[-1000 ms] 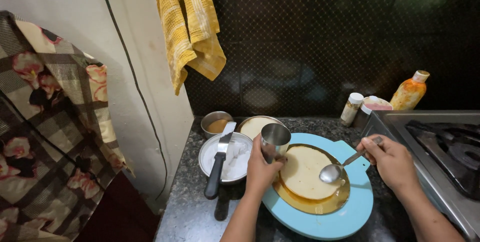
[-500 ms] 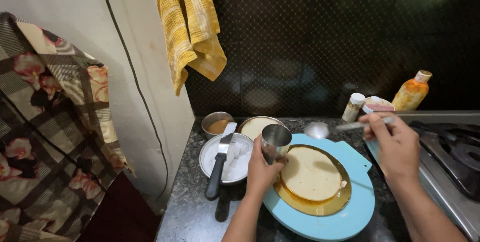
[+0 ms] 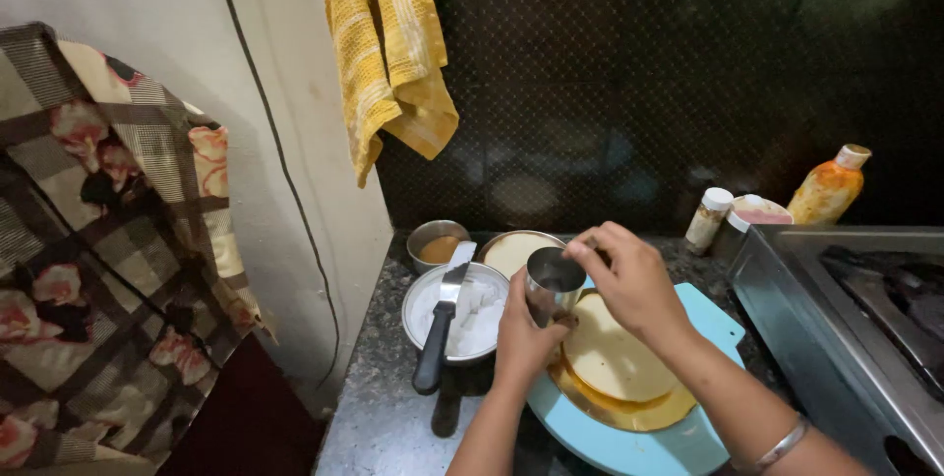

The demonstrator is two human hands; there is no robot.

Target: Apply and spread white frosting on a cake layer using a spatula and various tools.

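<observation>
Left hand wrapped around steel cup, held upright above edge of blue cutting board. Right hand pinched over cup rim, held item not discernible. Flat round bread on golden plate. Knife across white bowl, left of cup.
</observation>
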